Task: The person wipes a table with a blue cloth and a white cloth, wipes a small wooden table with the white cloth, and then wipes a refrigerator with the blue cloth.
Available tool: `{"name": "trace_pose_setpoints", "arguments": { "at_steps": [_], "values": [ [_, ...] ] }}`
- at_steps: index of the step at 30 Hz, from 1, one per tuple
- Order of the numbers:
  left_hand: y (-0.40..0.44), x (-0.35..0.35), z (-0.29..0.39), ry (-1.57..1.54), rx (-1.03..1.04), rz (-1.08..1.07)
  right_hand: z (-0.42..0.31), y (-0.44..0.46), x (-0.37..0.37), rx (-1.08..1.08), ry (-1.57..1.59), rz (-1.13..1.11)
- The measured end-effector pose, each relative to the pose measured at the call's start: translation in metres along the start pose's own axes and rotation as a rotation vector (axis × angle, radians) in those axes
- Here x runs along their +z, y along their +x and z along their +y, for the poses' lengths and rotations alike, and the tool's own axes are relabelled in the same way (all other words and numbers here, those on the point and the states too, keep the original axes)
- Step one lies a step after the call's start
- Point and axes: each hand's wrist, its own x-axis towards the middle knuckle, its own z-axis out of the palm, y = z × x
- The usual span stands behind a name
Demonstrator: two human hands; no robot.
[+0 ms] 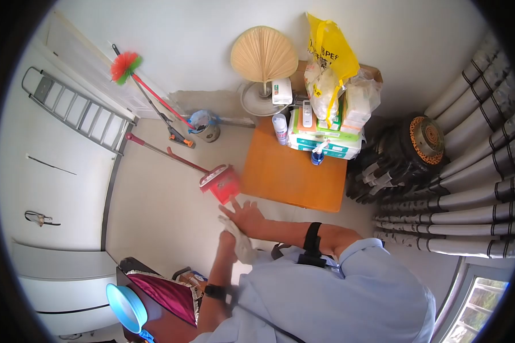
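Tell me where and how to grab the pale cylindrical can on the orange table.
Best grip the can around the middle of its body, coming from the left. It looks upright and slim enough for fingers and thumb to wrap, and its left side is open, while the stacked packs crowd its right.

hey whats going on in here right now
Someone in a light blue shirt has both hands together at a white cloth. The left hand is against it; the right hand is beside it, fingers spread. Who grips it is unclear. A red dustpan is just beyond the fingers, near a wooden table loaded with packages.
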Motion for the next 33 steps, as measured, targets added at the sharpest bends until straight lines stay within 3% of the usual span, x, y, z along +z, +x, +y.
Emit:
{"name": "trace_pose_setpoints", "arguments": {
  "at_steps": [3,6,8,11,14,17,19,20,22,23,25,28,33],
  "values": [
    [0.013,0.007,-0.04,-0.077,0.105,-0.049,0.007,0.011,0.016,0.023,-0.047,-0.024],
    [-0.014,0.007,0.005,-0.288,-0.155,-0.096,0.011,0.016,0.03,0.064,-0.029,-0.083],
    [-0.03,0.003,0.029,-0.307,-0.219,-0.173,0.013,0.015,0.046,0.087,-0.075,-0.08],
    [-0.033,-0.013,0.036,0.392,0.356,-0.328,-0.001,0.002,0.06,0.022,-0.122,-0.111],
    [-0.022,-0.029,0.04,-0.348,-0.065,-0.096,-0.014,-0.014,0.071,-0.059,-0.177,-0.156],
    [0.019,-0.056,-0.031,-0.029,-0.18,0.172,-0.037,-0.021,0.05,-0.185,-0.267,-0.206],
    [0.008,-0.034,-0.038,0.18,-0.019,0.313,-0.049,-0.027,0.054,-0.265,-0.358,-0.111],
    [0.01,-0.036,-0.044,0.342,0.011,0.182,-0.046,-0.026,0.053,-0.28,-0.337,-0.216],
    [0.022,-0.044,-0.059,0.651,0.036,-0.094,-0.034,-0.033,0.074,-0.314,-0.249,-0.131],
    [0.019,-0.045,-0.06,0.494,-0.113,-0.127,-0.03,-0.037,0.08,-0.334,-0.207,-0.093],
    [0.015,-0.044,-0.061,0.179,-0.401,-0.201,-0.029,-0.04,0.086,-0.364,-0.305,-0.226],
    [0.011,-0.041,-0.068,0.105,-0.383,-0.231,-0.027,-0.04,0.089,-0.334,-0.287,-0.335],
    [-0.001,-0.028,-0.052,0.251,-0.325,-0.174,-0.037,-0.033,0.102,-0.169,-0.291,-0.514]
  ]
}}
